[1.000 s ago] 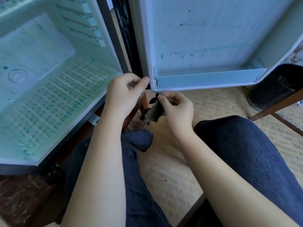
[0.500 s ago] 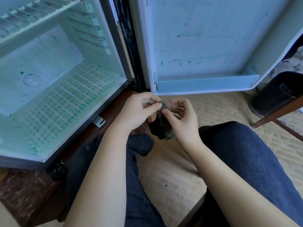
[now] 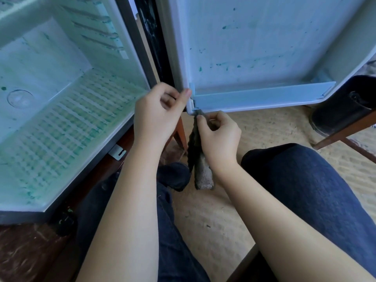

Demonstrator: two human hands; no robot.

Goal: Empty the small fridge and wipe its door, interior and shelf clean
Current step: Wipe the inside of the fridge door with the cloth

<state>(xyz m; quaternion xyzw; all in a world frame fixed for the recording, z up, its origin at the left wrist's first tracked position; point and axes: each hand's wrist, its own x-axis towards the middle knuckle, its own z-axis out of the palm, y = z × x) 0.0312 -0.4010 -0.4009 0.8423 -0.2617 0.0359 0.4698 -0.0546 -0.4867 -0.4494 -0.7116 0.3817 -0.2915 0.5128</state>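
Head view: the small fridge (image 3: 71, 102) stands open on a dark brown bench (image 3: 26, 255), its pale interior streaked with green stains on the floor and walls, and a wire shelf (image 3: 14, 7) shows at the top left corner. The fridge door (image 3: 254, 47) is swung wide to the right, speckled with green spots, with a pale rail (image 3: 262, 96) across its bottom. The left hand (image 3: 160, 117) has its thumb tip against the door's hinge-side edge near the lower corner, fingers curled; whether it actually grips the edge I cannot tell. The right hand (image 3: 218, 139) pinches a dark cloth (image 3: 202, 171) near its top, and that top end touches the underside of the door's lower corner while the rest hangs straight down between the person's knees. A black bin (image 3: 345, 102) sits on the woven floor mat (image 3: 264, 131) to the right
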